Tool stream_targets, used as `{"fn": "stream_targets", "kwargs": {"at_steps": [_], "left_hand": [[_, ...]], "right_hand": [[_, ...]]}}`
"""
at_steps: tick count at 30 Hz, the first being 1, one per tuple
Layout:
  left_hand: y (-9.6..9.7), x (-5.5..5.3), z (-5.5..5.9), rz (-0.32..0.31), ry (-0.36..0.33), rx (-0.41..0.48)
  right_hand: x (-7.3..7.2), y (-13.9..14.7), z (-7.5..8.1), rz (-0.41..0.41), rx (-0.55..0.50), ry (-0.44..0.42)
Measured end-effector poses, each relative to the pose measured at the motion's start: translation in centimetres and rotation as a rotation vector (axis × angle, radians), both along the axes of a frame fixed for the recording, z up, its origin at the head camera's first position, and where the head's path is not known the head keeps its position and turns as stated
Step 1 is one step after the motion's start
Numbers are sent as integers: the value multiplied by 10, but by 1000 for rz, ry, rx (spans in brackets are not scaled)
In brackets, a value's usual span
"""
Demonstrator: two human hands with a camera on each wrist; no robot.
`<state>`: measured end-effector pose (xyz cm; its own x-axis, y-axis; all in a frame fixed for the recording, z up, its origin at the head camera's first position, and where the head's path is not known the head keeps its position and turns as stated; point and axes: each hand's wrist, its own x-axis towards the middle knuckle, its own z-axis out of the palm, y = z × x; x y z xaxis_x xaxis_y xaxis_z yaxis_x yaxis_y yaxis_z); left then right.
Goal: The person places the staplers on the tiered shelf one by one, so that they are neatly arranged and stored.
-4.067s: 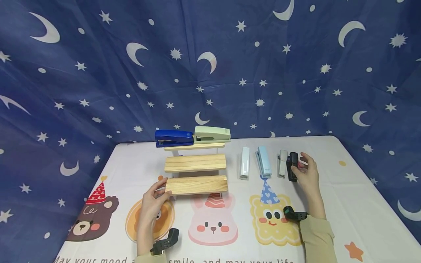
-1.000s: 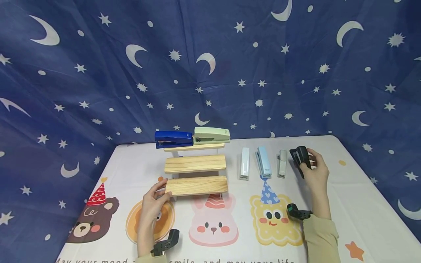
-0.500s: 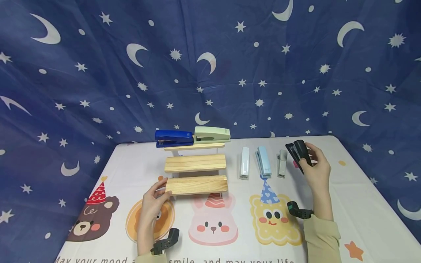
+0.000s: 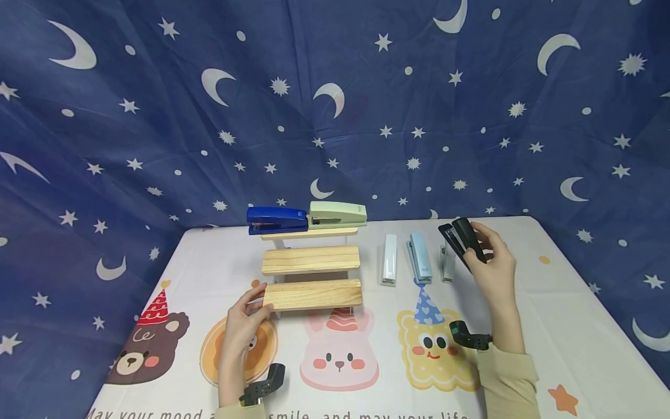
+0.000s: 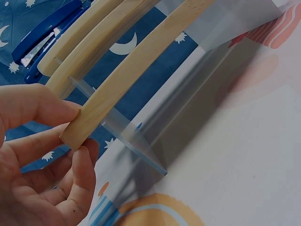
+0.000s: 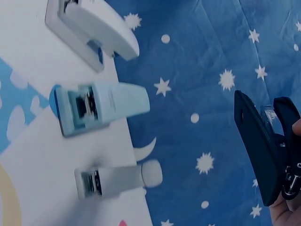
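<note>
A black stapler (image 4: 463, 240) is held up off the table in my right hand (image 4: 494, 265), tilted, with thumb and fingers gripping its sides. The right wrist view shows the same black stapler (image 6: 263, 146) at its right edge, most of the hand out of frame. My left hand (image 4: 243, 326) pinches the left end of the lowest wooden shelf (image 4: 313, 295); the left wrist view has thumb and fingers around that shelf end (image 5: 80, 129). On the top shelf lie a blue stapler (image 4: 277, 220) and a pale green stapler (image 4: 337, 215), end to end.
Right of the three-step rack stand a white stapler (image 4: 389, 260), a light blue stapler (image 4: 420, 258) and a grey stapler (image 4: 447, 265), partly hidden behind the black one. The middle shelf (image 4: 311, 260) is bare wood. A starry curtain (image 4: 335, 145) hangs behind the table.
My right hand has taken the black stapler from beside the grey one, lifted it and tilted it. Over the last half second it moved left. My left hand has stayed on the shelf.
</note>
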<state>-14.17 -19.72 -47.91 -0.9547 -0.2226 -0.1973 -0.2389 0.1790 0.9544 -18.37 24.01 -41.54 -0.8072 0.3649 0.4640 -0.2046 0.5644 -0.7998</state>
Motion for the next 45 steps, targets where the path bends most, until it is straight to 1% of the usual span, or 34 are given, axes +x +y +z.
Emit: {"fn": "stream_targets", "kwargs": {"at_steps": [7, 13, 18, 23, 29, 36, 41, 45], "left_hand": [[1, 0, 0, 8, -3, 3], [1, 0, 1, 2, -2, 8], [0, 0, 1, 0, -4, 4], [0, 0, 1, -4, 0, 2], [0, 0, 0, -4, -2, 5], [-1, 0, 1, -6, -4, -6], [-1, 0, 1, -12, 6, -6], [-2, 0, 1, -8, 0, -5]], "right_hand": [[0, -13, 2, 64, 12, 7], [2, -25, 5, 122, 14, 5], [2, -34, 6, 155, 30, 17], [2, -43, 6, 189, 44, 18], [4, -56, 7, 227, 58, -12], [7, -72, 5, 313, 54, 3], [10, -85, 5, 348, 56, 13], [11, -95, 4, 385, 60, -5]]}}
